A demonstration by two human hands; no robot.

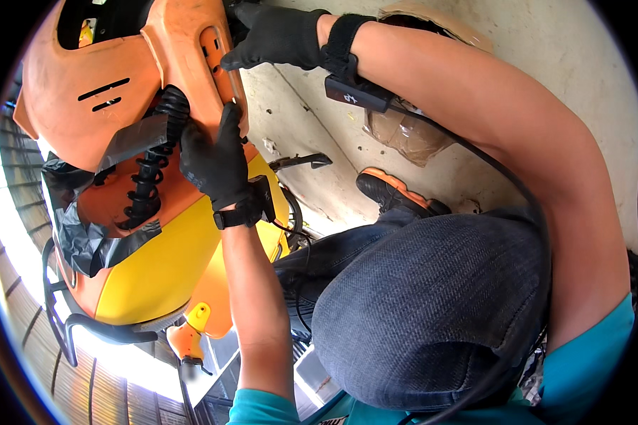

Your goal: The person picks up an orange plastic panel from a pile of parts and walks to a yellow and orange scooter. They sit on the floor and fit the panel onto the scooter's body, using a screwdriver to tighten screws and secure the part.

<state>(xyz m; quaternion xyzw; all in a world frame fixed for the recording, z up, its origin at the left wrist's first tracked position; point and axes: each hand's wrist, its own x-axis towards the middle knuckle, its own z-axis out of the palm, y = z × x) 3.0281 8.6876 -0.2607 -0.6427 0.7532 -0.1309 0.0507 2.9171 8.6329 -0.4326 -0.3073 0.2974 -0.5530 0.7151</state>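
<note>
A large faded-orange plastic housing [188, 53] with vent slots fills the upper left, part of an orange and yellow machine [156, 276]. My left hand [216, 159], in a black glove, is closed round the lower end of its narrow right-hand section, one digit pointing up along the face. Farther up, my right hand [276, 39], also black-gloved, grips the right edge; some of its fingers are hidden. Between them runs a recessed orange strip [217, 64] with dark slots. Beside my left hand hang a ribbed black coiled hose [149, 184] and a grey flat piece [133, 140].
Torn black plastic sheeting [88, 237] drapes over the machine's left side. Crumpled brown wrapping [407, 134] lies on the pale concrete floor [333, 99]. My bent knee [425, 304] and shoe [397, 191] are close by. Black cables run from devices strapped to both wrists.
</note>
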